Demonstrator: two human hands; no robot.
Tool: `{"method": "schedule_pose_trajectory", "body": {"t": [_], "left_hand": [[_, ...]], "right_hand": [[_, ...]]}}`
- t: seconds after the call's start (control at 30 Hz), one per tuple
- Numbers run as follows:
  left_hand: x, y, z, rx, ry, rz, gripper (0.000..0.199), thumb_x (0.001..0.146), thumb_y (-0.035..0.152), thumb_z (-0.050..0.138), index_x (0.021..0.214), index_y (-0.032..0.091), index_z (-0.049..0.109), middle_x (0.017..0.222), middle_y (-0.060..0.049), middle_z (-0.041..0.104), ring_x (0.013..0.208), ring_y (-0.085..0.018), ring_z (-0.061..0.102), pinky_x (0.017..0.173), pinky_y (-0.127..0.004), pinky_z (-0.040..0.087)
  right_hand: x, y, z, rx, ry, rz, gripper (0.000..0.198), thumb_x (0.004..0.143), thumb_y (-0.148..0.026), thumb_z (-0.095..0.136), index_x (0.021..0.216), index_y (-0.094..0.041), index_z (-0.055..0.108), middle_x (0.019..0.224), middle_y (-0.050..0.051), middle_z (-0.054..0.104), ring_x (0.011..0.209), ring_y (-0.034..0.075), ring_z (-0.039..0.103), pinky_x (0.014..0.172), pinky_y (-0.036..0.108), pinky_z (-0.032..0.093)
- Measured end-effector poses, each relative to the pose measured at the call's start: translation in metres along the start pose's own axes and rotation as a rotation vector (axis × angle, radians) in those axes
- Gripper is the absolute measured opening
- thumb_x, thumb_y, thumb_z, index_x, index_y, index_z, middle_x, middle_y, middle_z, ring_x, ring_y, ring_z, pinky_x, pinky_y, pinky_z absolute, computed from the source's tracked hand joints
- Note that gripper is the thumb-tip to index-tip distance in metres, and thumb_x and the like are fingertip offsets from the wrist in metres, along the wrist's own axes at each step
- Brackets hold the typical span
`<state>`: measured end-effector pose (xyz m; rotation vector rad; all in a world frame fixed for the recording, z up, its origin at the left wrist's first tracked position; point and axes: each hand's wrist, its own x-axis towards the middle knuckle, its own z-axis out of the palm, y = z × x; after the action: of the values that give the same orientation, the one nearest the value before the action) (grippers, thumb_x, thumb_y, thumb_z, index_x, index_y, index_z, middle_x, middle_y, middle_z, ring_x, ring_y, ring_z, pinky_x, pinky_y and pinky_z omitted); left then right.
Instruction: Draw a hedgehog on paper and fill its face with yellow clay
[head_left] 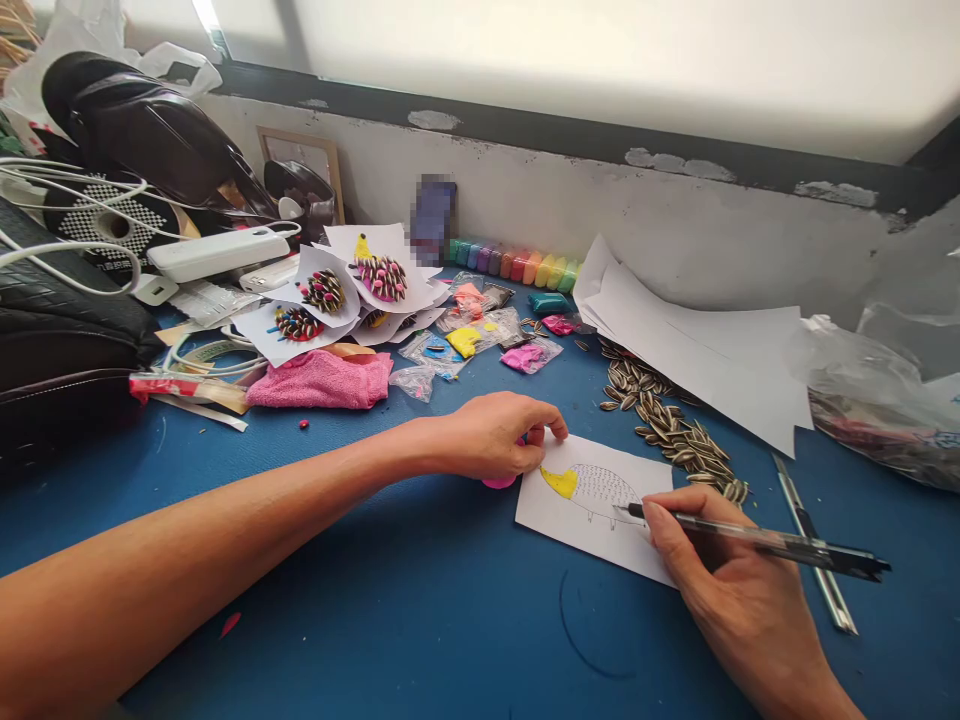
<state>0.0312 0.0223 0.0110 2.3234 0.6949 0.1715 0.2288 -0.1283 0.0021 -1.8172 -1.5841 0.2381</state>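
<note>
My right hand (pixel 739 590) grips a black pen (pixel 780 543), its tip on a white paper card (pixel 555 518). On the card is a drawn hedgehog (pixel 600 490) with a yellow head, short spine marks on its body and thin legs. My left hand (pixel 499 435) is closed, its curled fingers and thumb at the card's upper left corner. Pink clay (pixel 499 482) shows beneath and between those fingers; whether they touch it is hidden. Beyond the card lies a long pile of sunflower seeds (pixel 675 430).
White sheets (pixel 697 350) lie behind the seeds, and a craft knife (pixel 814 545) is at the right. Clay packets (pixel 480 335), a pink cloth (pixel 322 380) and seed-covered hedgehog cards (pixel 382 275) spread left of centre. A row of coloured clay (pixel 517 265) lines the wall.
</note>
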Motion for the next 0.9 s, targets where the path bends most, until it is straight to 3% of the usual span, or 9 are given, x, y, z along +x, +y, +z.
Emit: {"method": "schedule_pose_trajectory", "body": {"t": [0.7,0.9], "left_hand": [[-0.0002,0.0014,0.0001,0.004,-0.002,-0.013,0.038,0.078,0.011,0.052,0.113,0.021,0.066,0.090,0.002,0.068,0.070,-0.010,0.054,0.061,-0.020,0.034],[-0.0009,0.0027,-0.0011,0.005,-0.008,-0.016,0.039,0.078,0.011,0.052,0.113,0.020,0.066,0.090,0.002,0.068,0.071,-0.010,0.054,0.060,-0.020,0.034]], "right_hand": [[-0.0020,0.0015,-0.0014,-0.014,-0.011,0.004,0.022,0.084,-0.041,0.057,0.071,-0.025,0.064,0.061,-0.002,0.064,0.051,0.013,0.057,0.043,0.020,0.042],[-0.0018,0.0004,-0.0021,-0.034,-0.006,0.012,0.023,0.084,-0.040,0.057,0.068,-0.025,0.063,0.056,-0.003,0.061,0.046,0.012,0.054,0.040,0.021,0.040]]}}
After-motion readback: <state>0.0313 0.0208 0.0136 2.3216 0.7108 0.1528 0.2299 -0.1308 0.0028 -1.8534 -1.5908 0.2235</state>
